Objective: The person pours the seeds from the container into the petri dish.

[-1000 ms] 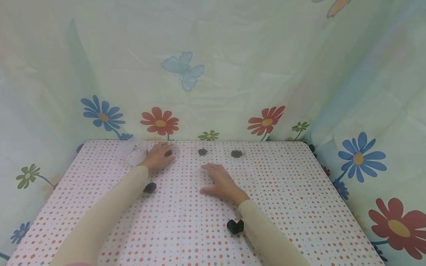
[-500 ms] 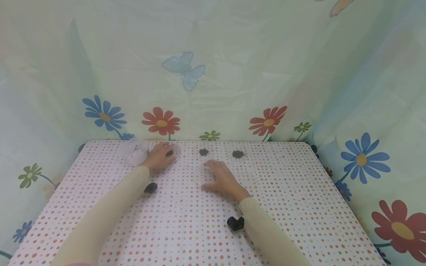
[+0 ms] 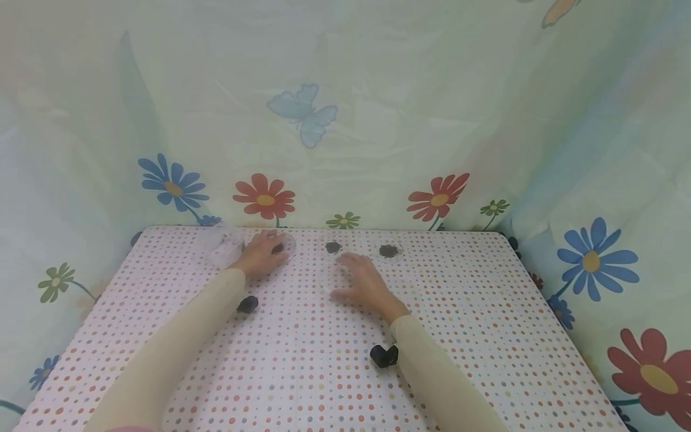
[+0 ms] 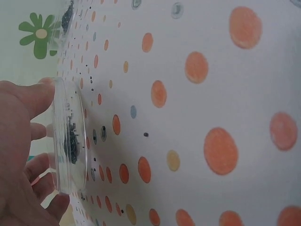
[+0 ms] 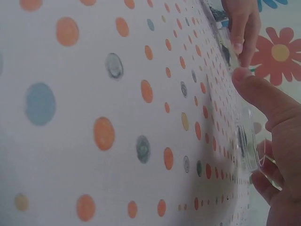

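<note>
In the head view my left hand is at the back of the table, left of the middle. Its thumb and fingers grip the edges of a clear round petri dish with dark granules inside, flat on the cloth. My right hand is over the cloth just in front of a small pile of dark granules. Between its spread thumb and curled fingers it holds a clear, shallow plastic lid, partly hidden and faint. A second granule pile lies farther right in a barely visible clear dish.
Clear plastic pieces stand at the back left, beside my left forearm. Dotted cloth covers the table, with scattered dark specks near the dishes. A flowered curtain rises behind the back edge. Black devices sit by both wrists.
My right hand has moved forward and slightly right with the clear lid, closer to the middle granule pile. The left hand stays at its dish. The head view has shifted slightly.
</note>
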Demonstrator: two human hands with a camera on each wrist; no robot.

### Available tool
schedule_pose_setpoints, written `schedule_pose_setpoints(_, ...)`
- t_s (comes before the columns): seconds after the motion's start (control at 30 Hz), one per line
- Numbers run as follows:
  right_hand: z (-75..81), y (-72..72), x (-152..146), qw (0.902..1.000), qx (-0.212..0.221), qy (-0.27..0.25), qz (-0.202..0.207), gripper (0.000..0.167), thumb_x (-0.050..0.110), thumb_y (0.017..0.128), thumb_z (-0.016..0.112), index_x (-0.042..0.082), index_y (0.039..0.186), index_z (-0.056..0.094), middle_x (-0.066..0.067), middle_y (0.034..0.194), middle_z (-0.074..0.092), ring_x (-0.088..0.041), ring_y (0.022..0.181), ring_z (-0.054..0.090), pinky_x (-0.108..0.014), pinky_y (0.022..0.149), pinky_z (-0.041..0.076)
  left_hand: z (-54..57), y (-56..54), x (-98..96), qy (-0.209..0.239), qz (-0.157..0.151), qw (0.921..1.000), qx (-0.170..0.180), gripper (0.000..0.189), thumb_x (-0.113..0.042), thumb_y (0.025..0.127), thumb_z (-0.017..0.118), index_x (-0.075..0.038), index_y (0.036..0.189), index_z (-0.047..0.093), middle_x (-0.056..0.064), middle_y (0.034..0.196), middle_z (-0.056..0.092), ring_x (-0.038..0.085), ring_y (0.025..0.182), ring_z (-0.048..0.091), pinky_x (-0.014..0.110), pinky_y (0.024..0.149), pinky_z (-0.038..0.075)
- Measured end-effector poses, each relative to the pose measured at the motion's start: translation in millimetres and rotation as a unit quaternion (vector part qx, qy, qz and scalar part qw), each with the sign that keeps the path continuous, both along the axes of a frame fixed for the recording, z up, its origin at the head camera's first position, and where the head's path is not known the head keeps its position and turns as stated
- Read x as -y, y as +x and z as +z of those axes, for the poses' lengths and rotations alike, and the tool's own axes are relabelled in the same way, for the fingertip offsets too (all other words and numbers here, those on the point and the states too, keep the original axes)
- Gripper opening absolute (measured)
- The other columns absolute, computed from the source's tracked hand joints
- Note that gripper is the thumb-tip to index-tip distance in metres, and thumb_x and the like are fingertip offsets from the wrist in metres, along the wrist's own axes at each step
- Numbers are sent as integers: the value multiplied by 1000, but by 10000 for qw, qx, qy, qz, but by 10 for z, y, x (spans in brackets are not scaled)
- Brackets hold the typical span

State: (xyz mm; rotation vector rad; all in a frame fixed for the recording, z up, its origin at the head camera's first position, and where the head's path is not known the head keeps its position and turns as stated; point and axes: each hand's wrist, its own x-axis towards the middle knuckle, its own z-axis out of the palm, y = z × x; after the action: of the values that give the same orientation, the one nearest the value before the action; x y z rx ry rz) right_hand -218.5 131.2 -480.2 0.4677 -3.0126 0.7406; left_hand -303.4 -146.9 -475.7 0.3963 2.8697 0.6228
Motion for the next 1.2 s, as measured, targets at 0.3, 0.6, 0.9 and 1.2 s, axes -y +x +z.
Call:
schedule_pose_setpoints(0.3,25,-77,-48,9999,2,-60,-151,79,47,73,80,17,139,49,-8,153,39,-29,142,34,-49,117,31,28,-4,-41,49,-11,9999,105,64,-41,97,53,-21,153,29,11,162,17,37,150,13,66,117,11)
schedule_pose_setpoints(0.6,94,-119,-85,9996,99,-154,-235,80,47,75,78,16,142,47,-9,156,34,-31,144,30,-52,118,27,62,2,-85,19,8,9999,150,64,-41,97,52,-22,153,28,10,162,17,36,150,12,66,117,9)
schedule_pose_setpoints(0.9,142,-157,-84,9991,-68,-308,-280,76,42,77,79,14,140,49,-11,154,36,-33,144,30,-52,118,27,58,-27,-68,58,-53,9999,127,63,-41,97,53,-21,153,30,11,162,18,37,150,12,67,117,11)
schedule_pose_setpoints(1.2,70,-222,-27,9989,-77,-385,-258,75,46,77,78,17,140,48,-9,155,35,-32,143,30,-52,117,29,6,-32,-11,67,-41,9998,165,63,-42,96,54,-22,152,32,11,162,19,37,150,12,68,116,10)
